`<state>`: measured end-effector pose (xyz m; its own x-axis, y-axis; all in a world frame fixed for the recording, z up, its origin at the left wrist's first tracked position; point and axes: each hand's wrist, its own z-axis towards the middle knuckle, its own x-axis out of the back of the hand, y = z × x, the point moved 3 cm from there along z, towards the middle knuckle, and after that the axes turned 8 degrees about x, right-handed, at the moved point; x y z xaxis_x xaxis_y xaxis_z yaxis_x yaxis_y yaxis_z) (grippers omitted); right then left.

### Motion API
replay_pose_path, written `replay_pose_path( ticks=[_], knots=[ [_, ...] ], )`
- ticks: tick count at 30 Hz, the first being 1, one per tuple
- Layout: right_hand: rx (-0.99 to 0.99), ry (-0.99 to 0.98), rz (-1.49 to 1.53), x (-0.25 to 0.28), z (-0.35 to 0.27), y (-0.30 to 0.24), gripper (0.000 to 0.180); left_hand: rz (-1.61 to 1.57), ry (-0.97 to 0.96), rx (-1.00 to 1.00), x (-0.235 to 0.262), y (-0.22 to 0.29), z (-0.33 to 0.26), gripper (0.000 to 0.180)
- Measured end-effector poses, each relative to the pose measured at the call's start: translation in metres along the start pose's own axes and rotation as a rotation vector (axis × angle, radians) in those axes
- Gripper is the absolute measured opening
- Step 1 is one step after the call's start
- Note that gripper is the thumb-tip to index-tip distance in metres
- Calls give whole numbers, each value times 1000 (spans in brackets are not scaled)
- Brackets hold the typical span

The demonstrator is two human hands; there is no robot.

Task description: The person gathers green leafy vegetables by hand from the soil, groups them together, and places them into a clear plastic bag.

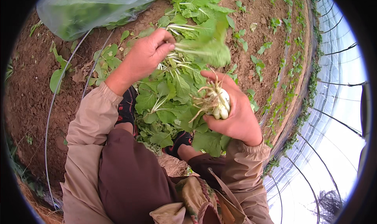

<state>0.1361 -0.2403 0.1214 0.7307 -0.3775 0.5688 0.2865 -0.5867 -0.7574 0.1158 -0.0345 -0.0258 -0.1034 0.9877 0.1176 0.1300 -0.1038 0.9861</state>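
My left hand (151,53) pinches the white stem end of a leafy green plant (204,49), whose leaves point right and are blurred. In my right hand (235,110) is a bunch of leafy greens (220,106), gripped round its white stems, with the roots turned up and toward the left. Its leaves hang partly hidden below the hand. Between and beyond both hands lies a pile of picked greens (180,86) with pale stems, spread on the soil by my shoes.
A clear plastic bag (90,12) filled with greens rests at the far left. Thin curved hoops (55,94) arch over the brown soil on the left. Small seedlings (259,67) grow in rows on the right, beside a plastic greenhouse wall (330,106) with dark ribs.
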Motion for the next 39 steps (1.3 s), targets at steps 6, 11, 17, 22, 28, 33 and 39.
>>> replay_pose_path(
  ticks=[6,11,17,22,28,33,39],
  knots=[
    [158,64,-70,-13,12,-13,33,-185,-47,19,-15,35,-18,10],
    [256,146,-203,-14,10,-19,36,-60,11,-54,-15,49,-23,12],
    [217,97,-293,-27,18,-7,50,-120,-27,-63,-22,66,-31,14],
    [-260,117,501,-21,0,33,52,132,283,-59,0,60,-26,11],
    [-66,328,929,1,-30,62,80,1140,216,146,52,-46,-24,34],
    [-93,199,1020,5,-64,80,79,881,120,41,30,-78,-10,27],
    [-392,-279,466,14,-68,53,43,645,-207,7,-39,-101,10,12]
  ],
)
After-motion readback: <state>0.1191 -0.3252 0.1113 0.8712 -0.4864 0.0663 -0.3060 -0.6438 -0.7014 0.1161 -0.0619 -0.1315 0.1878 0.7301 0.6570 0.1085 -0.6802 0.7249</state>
